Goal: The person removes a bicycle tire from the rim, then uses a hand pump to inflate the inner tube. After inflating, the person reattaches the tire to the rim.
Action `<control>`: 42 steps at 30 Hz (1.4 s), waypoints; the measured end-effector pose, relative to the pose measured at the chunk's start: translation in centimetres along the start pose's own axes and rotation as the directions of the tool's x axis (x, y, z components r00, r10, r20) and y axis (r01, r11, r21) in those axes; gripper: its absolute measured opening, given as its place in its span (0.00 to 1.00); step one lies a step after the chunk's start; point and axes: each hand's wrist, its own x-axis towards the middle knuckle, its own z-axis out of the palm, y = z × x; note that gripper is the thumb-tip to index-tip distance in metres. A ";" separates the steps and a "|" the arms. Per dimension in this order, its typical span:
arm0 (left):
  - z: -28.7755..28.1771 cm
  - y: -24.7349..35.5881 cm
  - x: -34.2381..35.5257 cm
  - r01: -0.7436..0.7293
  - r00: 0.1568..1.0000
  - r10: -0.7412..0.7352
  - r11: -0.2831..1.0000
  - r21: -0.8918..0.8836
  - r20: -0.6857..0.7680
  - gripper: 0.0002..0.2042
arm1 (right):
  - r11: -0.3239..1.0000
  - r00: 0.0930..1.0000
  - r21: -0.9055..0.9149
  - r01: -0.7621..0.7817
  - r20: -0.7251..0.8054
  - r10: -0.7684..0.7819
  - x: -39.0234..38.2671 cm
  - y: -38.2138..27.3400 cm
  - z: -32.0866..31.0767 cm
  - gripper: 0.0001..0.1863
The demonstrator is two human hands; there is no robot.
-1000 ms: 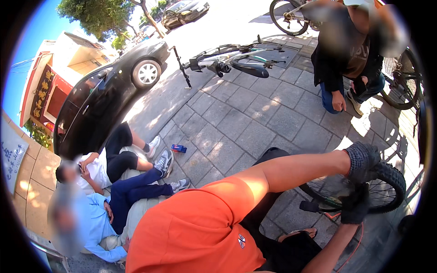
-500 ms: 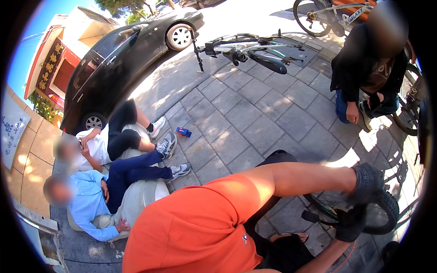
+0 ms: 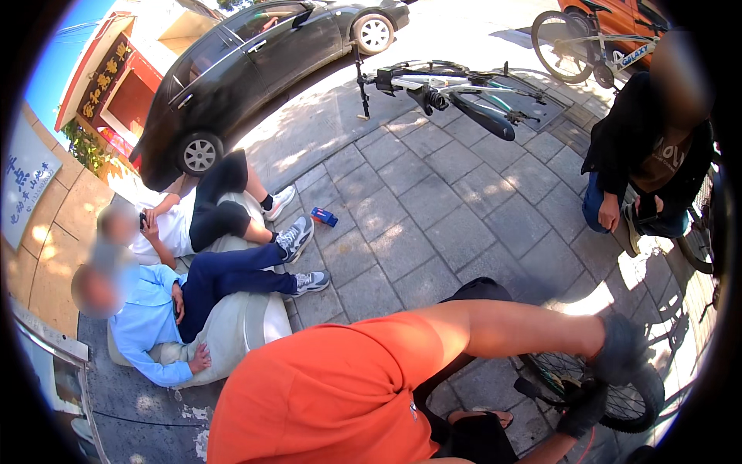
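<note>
My left hand (image 3: pixel 618 349), in a dark glove, reaches out from my orange sleeve and grips the top of the tyre of a small bicycle wheel (image 3: pixel 645 406) at the lower right. Just below it my right hand (image 3: pixel 581 410), also gloved, is closed at the wheel's side on a dark piece (image 3: pixel 532 387) that sticks out to the left. What that piece is I cannot tell. The wheel stands upright on the grey paving, partly hidden by both hands.
Two people sit on a pale stone bench (image 3: pixel 232 329) at the left, legs stretched out. A small blue box (image 3: pixel 325 216) lies on the paving. An upturned bicycle (image 3: pixel 448 89), a black car (image 3: pixel 263 62) and a crouching person in black (image 3: pixel 645 166) are around.
The view has swung, so the car, bench and people sit lower and further right in the picture. Both my hands have stayed at the wheel.
</note>
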 end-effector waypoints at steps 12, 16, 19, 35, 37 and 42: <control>-1.8 -3.7 0.5 0.287 0.887 -0.087 0.873 -0.394 0.453 0.34 | 0.971 0.965 0.041 -0.235 0.127 0.228 -2.1 -2.1 4.5 0.12; -1.7 -2.9 1.4 0.285 0.899 -0.059 0.831 -0.478 0.435 0.29 | 0.845 0.937 -0.516 -0.144 0.204 0.284 -4.0 2.3 6.7 0.20; -0.7 -1.8 2.2 0.382 0.843 -0.100 0.803 -0.458 0.529 0.32 | 0.929 0.970 -0.330 -0.168 0.110 0.215 -5.1 9.8 5.3 0.25; -2.2 -2.5 1.2 0.356 0.891 -0.167 0.834 -0.422 0.422 0.29 | 0.612 0.987 -0.791 0.026 0.116 0.109 -13.2 9.6 7.1 0.29; -2.3 -3.3 2.0 0.298 0.916 -0.140 0.865 -0.403 0.376 0.29 | 0.527 0.976 -0.850 0.004 0.119 0.185 -13.9 6.1 6.2 0.32; -1.7 -2.4 1.4 0.045 0.999 -0.046 0.998 -0.047 -0.023 0.23 | 0.374 0.976 -0.902 0.215 0.206 -0.064 -17.7 1.8 -1.2 0.30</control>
